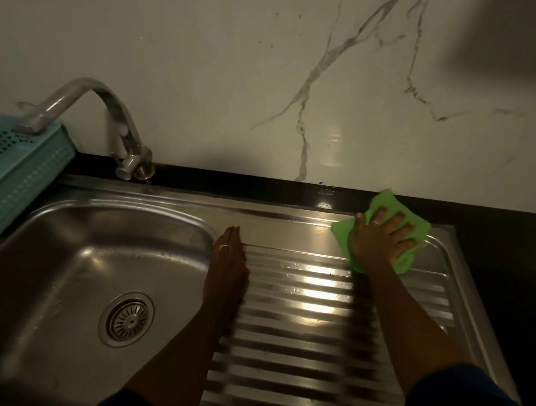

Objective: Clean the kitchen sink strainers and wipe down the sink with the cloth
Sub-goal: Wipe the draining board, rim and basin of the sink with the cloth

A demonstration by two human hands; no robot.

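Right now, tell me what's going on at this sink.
A person is wiping the steel sink with a cloth. The right hand presses the green cloth flat, fingers spread, on the far right corner of the ridged drainboard. The left hand rests open on the edge between the drainboard and the basin. The strainer sits in the basin's drain. A teal basket stands at the far left, below the faucet spout.
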